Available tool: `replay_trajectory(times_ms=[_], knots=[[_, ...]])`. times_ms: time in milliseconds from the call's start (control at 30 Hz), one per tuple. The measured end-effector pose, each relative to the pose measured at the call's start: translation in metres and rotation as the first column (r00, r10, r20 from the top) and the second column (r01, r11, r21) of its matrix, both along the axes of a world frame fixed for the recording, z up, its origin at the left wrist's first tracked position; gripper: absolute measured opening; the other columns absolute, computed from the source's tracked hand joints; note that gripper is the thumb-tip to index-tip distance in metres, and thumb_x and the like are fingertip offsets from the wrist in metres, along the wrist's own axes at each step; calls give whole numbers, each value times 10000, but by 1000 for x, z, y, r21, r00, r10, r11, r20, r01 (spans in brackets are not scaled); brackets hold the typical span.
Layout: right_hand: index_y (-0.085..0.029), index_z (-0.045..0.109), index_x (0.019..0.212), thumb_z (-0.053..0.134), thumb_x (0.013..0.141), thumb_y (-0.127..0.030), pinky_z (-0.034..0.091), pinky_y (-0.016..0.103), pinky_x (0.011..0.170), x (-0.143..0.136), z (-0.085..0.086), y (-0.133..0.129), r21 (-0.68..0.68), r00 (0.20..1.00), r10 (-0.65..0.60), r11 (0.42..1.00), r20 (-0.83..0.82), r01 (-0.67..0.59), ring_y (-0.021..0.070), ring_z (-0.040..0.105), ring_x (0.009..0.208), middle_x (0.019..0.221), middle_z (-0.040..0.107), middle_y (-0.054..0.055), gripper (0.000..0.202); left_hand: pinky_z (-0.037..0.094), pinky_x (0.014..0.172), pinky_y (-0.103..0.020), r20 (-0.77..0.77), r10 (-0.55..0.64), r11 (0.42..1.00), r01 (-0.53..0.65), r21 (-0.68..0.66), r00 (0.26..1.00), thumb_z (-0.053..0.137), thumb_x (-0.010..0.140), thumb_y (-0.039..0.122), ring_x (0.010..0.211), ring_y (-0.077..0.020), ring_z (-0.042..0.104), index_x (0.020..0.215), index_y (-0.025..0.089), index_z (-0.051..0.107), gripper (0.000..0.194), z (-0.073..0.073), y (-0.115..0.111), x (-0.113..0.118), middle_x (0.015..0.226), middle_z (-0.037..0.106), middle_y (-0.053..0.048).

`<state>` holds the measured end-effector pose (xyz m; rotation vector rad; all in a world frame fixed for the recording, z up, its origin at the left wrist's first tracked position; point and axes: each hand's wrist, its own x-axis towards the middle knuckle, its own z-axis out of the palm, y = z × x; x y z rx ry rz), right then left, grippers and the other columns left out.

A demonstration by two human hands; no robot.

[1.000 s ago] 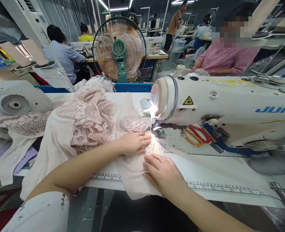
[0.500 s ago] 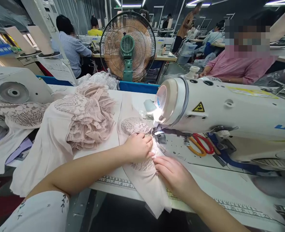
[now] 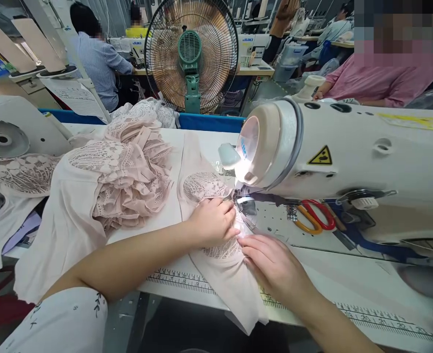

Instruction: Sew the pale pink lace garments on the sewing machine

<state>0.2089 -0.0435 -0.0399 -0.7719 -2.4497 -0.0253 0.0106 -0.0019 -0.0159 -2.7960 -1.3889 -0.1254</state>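
A pale pink lace garment piece (image 3: pixel 219 267) lies under the needle area of a white sewing machine (image 3: pixel 348 152). My left hand (image 3: pixel 214 223) presses on its lace just left of the presser foot, fingers bent and close together. Nearer the table's front edge, my right hand (image 3: pixel 271 260) holds the garment's right edge between thumb and fingers; the thumb is mostly hidden. The two hands' fingertips are close to each other. The machine's lamp lights the needle area, and the needle itself is hard to make out.
A heap of pink lace garments (image 3: pixel 135 181) sits on the left. Red-handled and orange-handled scissors (image 3: pixel 317 217) lie beneath the machine arm. A ruler strip (image 3: pixel 183 280) runs along the front edge. Behind stand a large fan (image 3: pixel 190 54) and seated people, one in pink (image 3: pixel 389 81).
The camera view has shifted slightly, moving the machine and scissors rightward in the picture. Both hands keep nearly the same place on the garment, with my left fingers bent slightly more.
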Motion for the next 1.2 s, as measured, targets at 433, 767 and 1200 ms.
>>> replay_trajectory(times_ms=[433,767,1200], knots=[[-179,608,926,500,849,-162,524,387,787,2,0,1,-26,1000,-6,1000,-9,5,217,616,922,959,699,86,134,420,789,-398,14,-4,1000,5,-22,1000,392,881,494,1015,-268,499,1190,104,529,516,0,1,0,1123,576,-128],[-153,615,983,518,836,-138,534,392,788,0,1,3,-49,1000,-29,998,-11,28,230,600,936,991,683,102,176,419,830,-413,28,11,1000,-11,-10,1000,407,881,463,1034,-273,505,1154,122,563,464,3,8,-3,1177,568,-130],[-166,612,981,538,808,-108,528,403,805,7,4,0,-122,997,27,992,-68,-35,211,601,914,965,678,90,197,201,949,-731,-208,-72,965,16,-260,976,564,712,642,1322,-421,215,1310,157,445,779,38,-32,1,1444,300,-203]])
